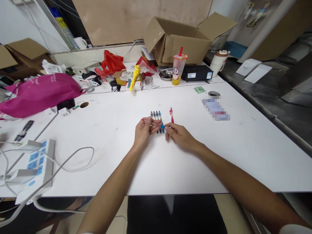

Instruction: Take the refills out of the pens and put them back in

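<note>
My left hand [144, 130] pinches a slim, clear pen [154, 124] between thumb and fingers. Its red end sticks out to the left, and a blue part shows at its right end. My right hand [179, 135] grips that blue end with thumb and fingertips, so both hands are on the same pen. Just behind my left hand lie three black pens [154, 114] and a blue pen [160, 114] side by side, partly covered by my fingers. A pink-red pen [171, 114] lies apart, beyond my right hand.
At left are a white power strip [46, 162] with cables and a magenta bag [48, 92]. Along the back stand an open cardboard box [185, 44], a drink cup [178, 70], a black box [197, 73] and red plastic bags [110, 62]. A blurred-out item [216, 109] lies at right.
</note>
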Motion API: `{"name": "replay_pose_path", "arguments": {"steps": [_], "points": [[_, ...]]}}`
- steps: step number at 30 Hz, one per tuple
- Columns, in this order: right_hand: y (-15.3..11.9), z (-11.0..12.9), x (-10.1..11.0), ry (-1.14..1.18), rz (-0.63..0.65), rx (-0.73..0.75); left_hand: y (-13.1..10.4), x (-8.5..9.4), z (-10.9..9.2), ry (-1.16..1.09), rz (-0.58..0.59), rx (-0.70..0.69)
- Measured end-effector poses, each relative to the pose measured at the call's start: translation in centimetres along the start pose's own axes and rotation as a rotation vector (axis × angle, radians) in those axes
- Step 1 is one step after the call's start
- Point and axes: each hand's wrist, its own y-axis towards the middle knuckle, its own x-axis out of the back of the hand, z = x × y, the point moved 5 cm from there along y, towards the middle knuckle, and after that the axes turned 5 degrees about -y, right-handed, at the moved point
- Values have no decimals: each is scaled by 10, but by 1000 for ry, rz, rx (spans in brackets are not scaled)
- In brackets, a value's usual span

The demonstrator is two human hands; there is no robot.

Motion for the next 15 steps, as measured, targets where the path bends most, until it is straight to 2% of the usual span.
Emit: {"name": "replay_pose_path", "arguments": {"steps": [4, 9, 12, 15], "points": [[4, -7, 4, 89, -145, 21, 2, -1, 6, -18, -4, 30], [7, -11, 3, 162, -100, -14, 1, -1, 7, -48, -28, 40], [6, -9, 8, 165, -168, -20, 0, -3, 8, -48, 15, 43], [7, -11, 7, 189, -120, -71, -1, -4, 9, -45, 60, 35]]}}
